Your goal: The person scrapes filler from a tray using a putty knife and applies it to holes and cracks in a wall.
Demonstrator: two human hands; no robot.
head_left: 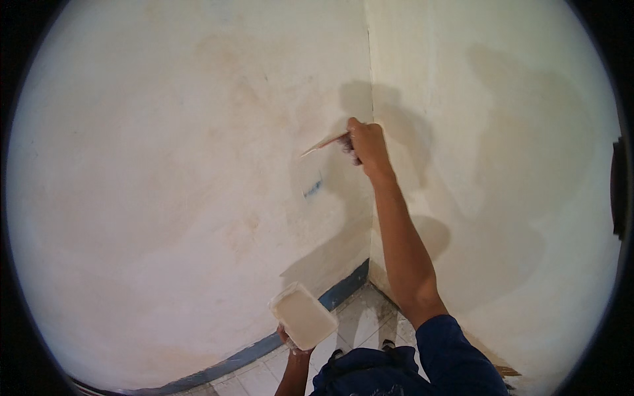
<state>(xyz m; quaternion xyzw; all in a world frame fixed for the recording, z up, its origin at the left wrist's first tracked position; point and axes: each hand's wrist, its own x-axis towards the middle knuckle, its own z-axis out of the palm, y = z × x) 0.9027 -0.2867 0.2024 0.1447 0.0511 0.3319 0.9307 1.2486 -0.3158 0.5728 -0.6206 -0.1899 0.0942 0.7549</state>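
Observation:
My right hand (365, 146) is raised near the wall corner, its fingers closed around the reddish handle of a thin putty knife (323, 144). Seen almost edge-on, the knife points left, its pale tip close to the left wall (165, 165); whether it touches cannot be told. Just below the tip is a small blue mark (312, 189) on the wall. Low in front of me, my left hand (294, 342) grips a whitish rectangular plastic tub (323, 331) by its near left side. Smooth cream-coloured paste (305, 317) shows inside it. White smears mark the fingers of both hands.
The right wall (502, 185) meets the left one at a vertical corner, and my shadow falls across both. A blue-grey skirting band (251, 354) runs along the left wall's foot above pale floor tiles (257, 381). A dark object (618, 188) is at the far right edge.

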